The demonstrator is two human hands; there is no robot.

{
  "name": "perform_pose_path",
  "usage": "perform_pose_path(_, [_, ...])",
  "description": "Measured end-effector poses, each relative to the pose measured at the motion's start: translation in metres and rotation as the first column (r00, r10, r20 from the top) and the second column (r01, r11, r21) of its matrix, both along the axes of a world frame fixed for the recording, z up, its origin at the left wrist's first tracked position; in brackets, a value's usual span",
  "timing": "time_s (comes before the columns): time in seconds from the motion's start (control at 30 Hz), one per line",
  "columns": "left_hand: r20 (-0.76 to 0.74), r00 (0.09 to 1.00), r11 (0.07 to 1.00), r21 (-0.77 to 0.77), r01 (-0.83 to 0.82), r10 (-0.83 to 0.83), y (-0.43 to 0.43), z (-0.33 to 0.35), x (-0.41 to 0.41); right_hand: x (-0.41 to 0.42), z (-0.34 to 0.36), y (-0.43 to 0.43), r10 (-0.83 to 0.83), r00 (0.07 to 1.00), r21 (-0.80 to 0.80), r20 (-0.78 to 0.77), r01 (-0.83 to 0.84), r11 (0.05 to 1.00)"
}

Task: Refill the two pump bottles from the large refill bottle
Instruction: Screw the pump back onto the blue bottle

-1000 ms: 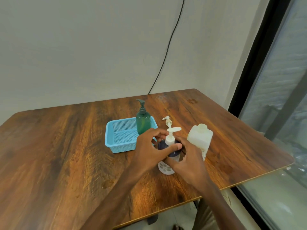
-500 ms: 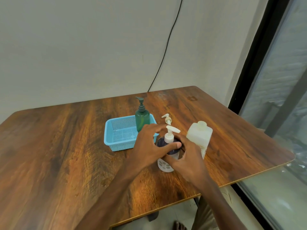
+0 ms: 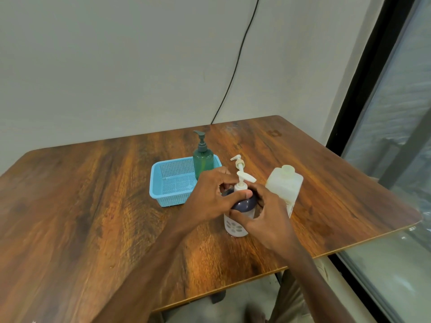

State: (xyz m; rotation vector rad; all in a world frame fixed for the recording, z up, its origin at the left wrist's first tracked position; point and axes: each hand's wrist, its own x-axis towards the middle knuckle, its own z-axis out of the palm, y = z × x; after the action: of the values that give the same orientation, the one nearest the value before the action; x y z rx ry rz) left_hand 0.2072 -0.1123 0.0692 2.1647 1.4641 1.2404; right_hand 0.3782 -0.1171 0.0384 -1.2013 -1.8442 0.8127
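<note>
A white pump bottle (image 3: 234, 227) with a dark blue top stands near the middle of the wooden table (image 3: 93, 206). My left hand (image 3: 211, 197) curls round its dark top from the left, thumb across the front. My right hand (image 3: 268, 217) grips the bottle's body from the right. Its white pump head (image 3: 245, 179) sticks up between my hands. Behind it a second pump (image 3: 239, 163) with a tan collar shows; its bottle is hidden. The large translucent refill bottle (image 3: 285, 185) stands just right of my right hand, cap on.
A light blue mesh basket (image 3: 172, 183) sits behind my left hand, with a green pump bottle (image 3: 203, 159) standing at its right end. The table's right edge lies beside a window. A black cable runs down the wall behind.
Both hands stay on the white pump bottle; the pump head has turned slightly toward the right. The view has shifted a little.
</note>
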Motion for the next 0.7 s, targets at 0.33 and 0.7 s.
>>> perform_pose_path(0.33, [-0.022, 0.995, 0.995, -0.019, 0.099, -0.099, 0.003, 0.001, -0.01, -0.001, 0.004, -0.005, 0.011, 0.998, 0.019, 0.06, -0.012, 1.0])
perform_pose_path(0.7, [0.053, 0.905, 0.903, -0.101, -0.417, 0.423, -0.037, -0.041, -0.095, -0.015, -0.003, -0.007, -0.06, 0.998, 0.101, 0.027, 0.057, 0.993])
